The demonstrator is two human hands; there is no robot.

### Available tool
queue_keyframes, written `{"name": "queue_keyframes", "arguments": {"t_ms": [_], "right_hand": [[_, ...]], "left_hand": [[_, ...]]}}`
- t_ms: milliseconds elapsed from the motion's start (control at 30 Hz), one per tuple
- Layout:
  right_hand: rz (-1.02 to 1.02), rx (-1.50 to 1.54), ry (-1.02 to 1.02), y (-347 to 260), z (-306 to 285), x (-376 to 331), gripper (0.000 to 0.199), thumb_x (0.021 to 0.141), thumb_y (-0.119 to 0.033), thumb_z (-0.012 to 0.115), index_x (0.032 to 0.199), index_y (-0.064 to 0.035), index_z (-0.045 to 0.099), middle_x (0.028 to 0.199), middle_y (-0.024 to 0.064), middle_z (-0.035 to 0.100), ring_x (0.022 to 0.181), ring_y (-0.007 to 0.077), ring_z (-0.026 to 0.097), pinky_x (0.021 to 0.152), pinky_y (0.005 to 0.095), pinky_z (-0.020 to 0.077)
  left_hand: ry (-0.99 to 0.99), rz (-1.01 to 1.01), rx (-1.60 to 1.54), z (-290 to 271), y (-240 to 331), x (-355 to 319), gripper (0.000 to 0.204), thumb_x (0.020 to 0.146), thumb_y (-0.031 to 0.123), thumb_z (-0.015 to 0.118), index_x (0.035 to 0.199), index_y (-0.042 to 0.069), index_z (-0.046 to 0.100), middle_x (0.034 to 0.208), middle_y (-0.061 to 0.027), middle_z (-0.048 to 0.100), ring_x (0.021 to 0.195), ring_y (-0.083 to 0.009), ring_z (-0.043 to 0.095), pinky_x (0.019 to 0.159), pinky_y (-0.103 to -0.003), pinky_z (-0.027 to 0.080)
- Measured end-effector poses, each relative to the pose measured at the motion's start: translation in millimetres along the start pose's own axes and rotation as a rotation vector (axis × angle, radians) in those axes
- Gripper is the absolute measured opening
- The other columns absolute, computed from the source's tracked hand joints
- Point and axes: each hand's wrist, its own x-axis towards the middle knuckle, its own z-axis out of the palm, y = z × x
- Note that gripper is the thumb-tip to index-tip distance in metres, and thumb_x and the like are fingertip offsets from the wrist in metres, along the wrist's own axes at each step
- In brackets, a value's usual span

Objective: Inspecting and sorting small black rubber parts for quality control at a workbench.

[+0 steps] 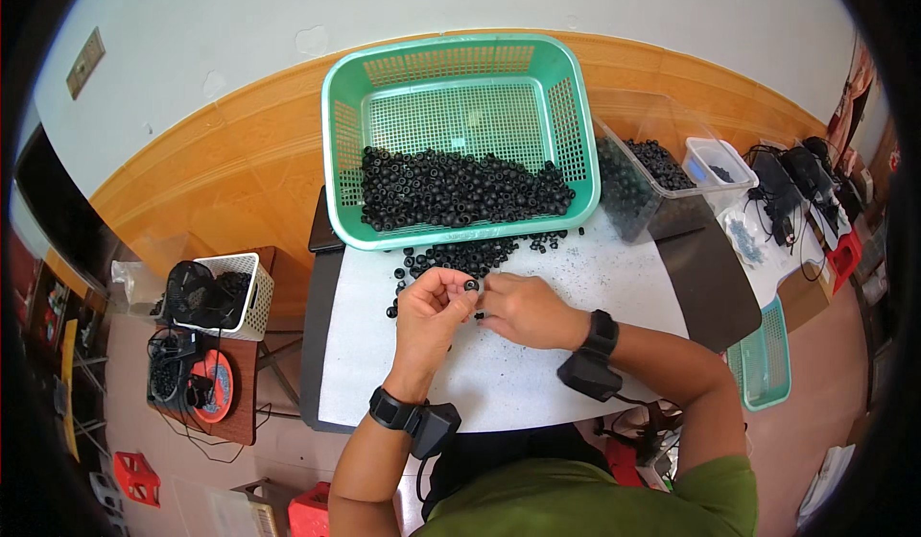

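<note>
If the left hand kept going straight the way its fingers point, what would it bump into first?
Probably the loose black rings scattered on the white table just beyond the left hand, and behind them the front wall of the green basket. Height above the table is hard to judge.

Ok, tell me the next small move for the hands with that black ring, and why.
Probably bring the right hand closer so its fingers meet the small black ring that the left hand pinches at its fingertips. The two hands are nearly together above the white tabletop, and the ring sits right between them. More loose rings lie just ahead, beside the green basket.
</note>
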Motion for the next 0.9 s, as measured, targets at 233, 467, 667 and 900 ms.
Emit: {"name": "queue_keyframes", "arguments": {"t_ms": [233, 467, 667, 900], "right_hand": [[0.033, 0.122, 0.066, 8, -1, -2, 0.009, 0.074, -0.005, 0.062, 0.081, 0.0000, 0.059, 0.084, 0.0129, 0.056, 0.077, 0.0280, 0.058, 0.063, 0.0384, 0.0471], [0.233, 0.737, 0.141, -1, -53, -15, 0.016, 0.084, 0.006, 0.055, 0.098, 0.0032, 0.062, 0.087, 0.0067, 0.054, 0.070, 0.0109, 0.056, 0.057, 0.0233, 0.0509], [0.293, 0.816, 0.108, -8, -48, -18, 0.009, 0.084, 0.006, 0.056, 0.091, 0.0032, 0.058, 0.086, 0.0050, 0.053, 0.072, 0.0109, 0.054, 0.058, 0.0239, 0.0484], [0.096, 0.556, 0.158, -5, -43, -18, 0.011, 0.078, 0.004, 0.061, 0.088, 0.0004, 0.059, 0.082, 0.0087, 0.052, 0.072, 0.0204, 0.055, 0.059, 0.0288, 0.0449]], "left_hand": [[-0.028, 0.005, -0.038, 0, -5, 1, 0.010, 0.079, -0.001, 0.065, 0.088, 0.002, 0.062, 0.073, 0.0012, 0.058, 0.063, -0.0059, 0.054, 0.057, -0.019, 0.044], [-0.187, -0.057, 0.024, 4, -16, -2, 0.010, 0.080, -0.001, 0.065, 0.088, 0.003, 0.061, 0.073, 0.0032, 0.057, 0.063, -0.0036, 0.052, 0.056, -0.018, 0.041], [-0.311, -0.137, -0.025, 9, -14, -6, 0.012, 0.081, -0.004, 0.063, 0.091, 0.002, 0.060, 0.081, 0.0050, 0.056, 0.072, -0.0010, 0.050, 0.064, -0.016, 0.041], [-0.321, -0.134, -0.025, 11, -15, -7, 0.012, 0.081, -0.004, 0.063, 0.091, 0.002, 0.059, 0.081, 0.0042, 0.057, 0.072, -0.0014, 0.051, 0.064, -0.016, 0.042]]}}
